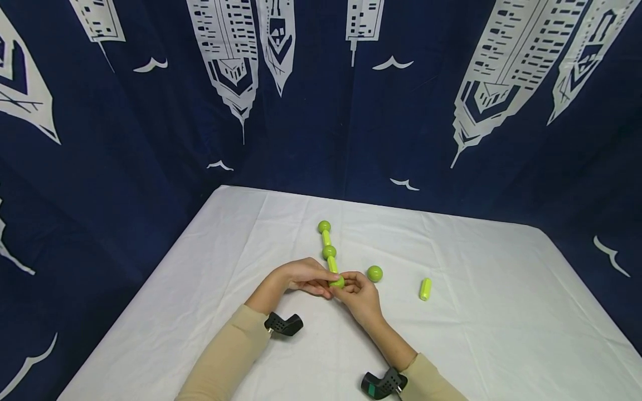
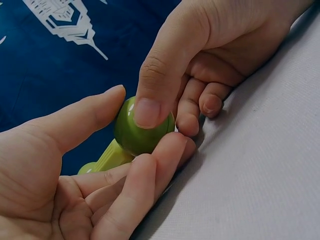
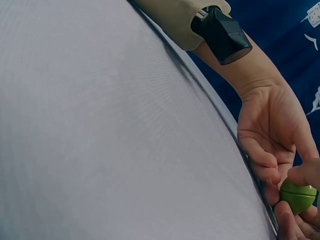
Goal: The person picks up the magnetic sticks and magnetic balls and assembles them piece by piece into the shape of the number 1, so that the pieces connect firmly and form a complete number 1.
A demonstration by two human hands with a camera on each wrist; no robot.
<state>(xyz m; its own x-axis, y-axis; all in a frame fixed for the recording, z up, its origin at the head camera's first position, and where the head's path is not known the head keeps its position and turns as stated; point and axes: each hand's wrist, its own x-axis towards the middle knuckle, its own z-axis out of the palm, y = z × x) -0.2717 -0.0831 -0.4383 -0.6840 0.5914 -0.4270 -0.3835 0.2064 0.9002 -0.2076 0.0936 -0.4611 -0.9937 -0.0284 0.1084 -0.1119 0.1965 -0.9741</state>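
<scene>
A chain of shiny green balls and lighter yellow-green rods lies on the white cloth in the head view, with a far ball (image 1: 324,226), a middle ball (image 1: 329,252) and a rod (image 1: 332,265) leading to the near ball (image 2: 135,135). My left hand (image 1: 307,275) holds that near ball from the left, thumb on one side and fingers beneath. From the right, my right hand (image 1: 362,299) pinches the same ball, its thumb (image 2: 150,110) pressed on it. In the right wrist view the ball (image 3: 298,195) shows a thin groove, partly covered by fingers.
Just right of my hands a loose green ball (image 1: 374,273) lies on the white-covered table (image 1: 501,312). Farther right is a loose yellow-green rod (image 1: 425,289). A dark blue curtain (image 1: 321,145) with white building prints hangs behind the table.
</scene>
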